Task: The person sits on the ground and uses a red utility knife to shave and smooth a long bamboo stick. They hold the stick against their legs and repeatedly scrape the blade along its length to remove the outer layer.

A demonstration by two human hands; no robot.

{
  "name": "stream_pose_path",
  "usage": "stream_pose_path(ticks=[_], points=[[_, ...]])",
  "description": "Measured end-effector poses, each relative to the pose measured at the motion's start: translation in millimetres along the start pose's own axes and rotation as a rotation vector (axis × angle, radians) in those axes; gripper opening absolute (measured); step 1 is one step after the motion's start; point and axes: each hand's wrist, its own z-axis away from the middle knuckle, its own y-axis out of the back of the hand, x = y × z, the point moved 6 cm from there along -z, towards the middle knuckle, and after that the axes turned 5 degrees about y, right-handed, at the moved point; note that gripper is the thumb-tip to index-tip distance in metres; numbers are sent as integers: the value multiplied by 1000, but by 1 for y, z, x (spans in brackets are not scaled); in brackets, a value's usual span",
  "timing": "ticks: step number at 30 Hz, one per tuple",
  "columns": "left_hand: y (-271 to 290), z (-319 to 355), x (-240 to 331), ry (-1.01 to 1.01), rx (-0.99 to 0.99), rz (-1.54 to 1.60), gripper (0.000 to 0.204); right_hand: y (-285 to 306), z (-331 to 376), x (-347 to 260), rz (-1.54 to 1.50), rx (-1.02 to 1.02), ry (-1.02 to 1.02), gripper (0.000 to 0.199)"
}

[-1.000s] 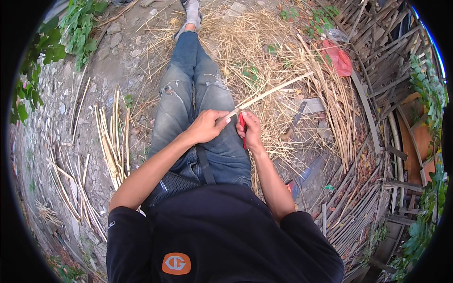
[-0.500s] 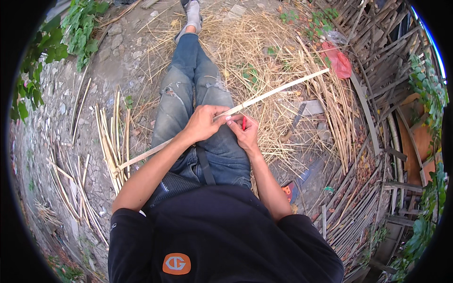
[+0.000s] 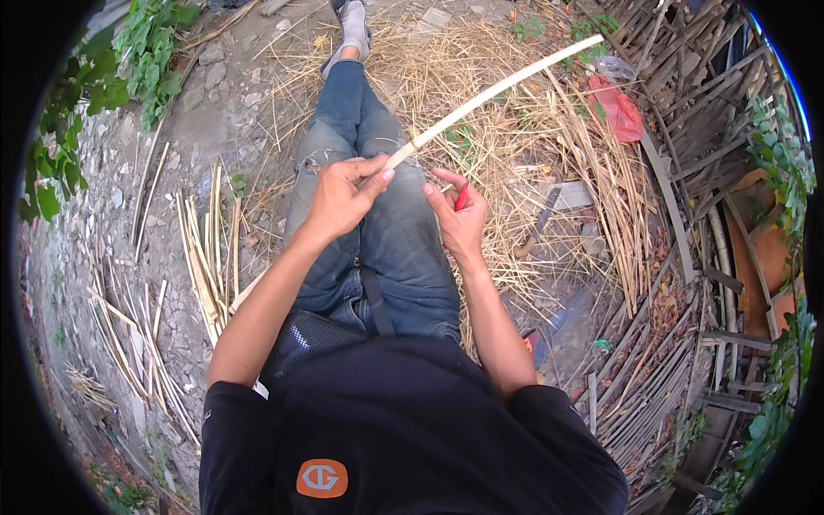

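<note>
My left hand (image 3: 345, 199) pinches a long pale bamboo strip (image 3: 489, 96) between thumb and fingers, above my outstretched jeans-clad legs (image 3: 343, 129). The strip rises toward the upper right and bows slightly; its lower end passes behind my left forearm. To the right, apart from the strip, my right hand (image 3: 463, 225) is curled round a small red object (image 3: 462, 196), with the index finger and thumb parted. Most of the red object is hidden in the palm, so its kind does not show.
Thin shavings (image 3: 455, 64) cover the ground around my legs. Split strips lie in a pile (image 3: 199, 266) at left and another (image 3: 614, 223) at right. Near the right pile are a curved wooden-handled tool (image 3: 536, 225) and a red plastic bag (image 3: 616, 110). Stacked sticks (image 3: 695, 120) line the right side.
My right hand has come off the strip and moved slightly right. The left hand has moved left and up, and the strip's far end has swung upward.
</note>
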Motion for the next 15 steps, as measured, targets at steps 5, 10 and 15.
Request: stream_pose_path(ticks=[5, 10, 15], points=[[-11, 7, 27, -49, -19, -79, 33, -19, -24, -24, -42, 146, 95, 30], [-8, 3, 22, -75, 54, -90, 32, -21, -22, -42, 122, 229, 161, 25], [-7, -2, 25, -24, 45, -104, 30, -27, -7, -44, 73, 330, 285, 17]])
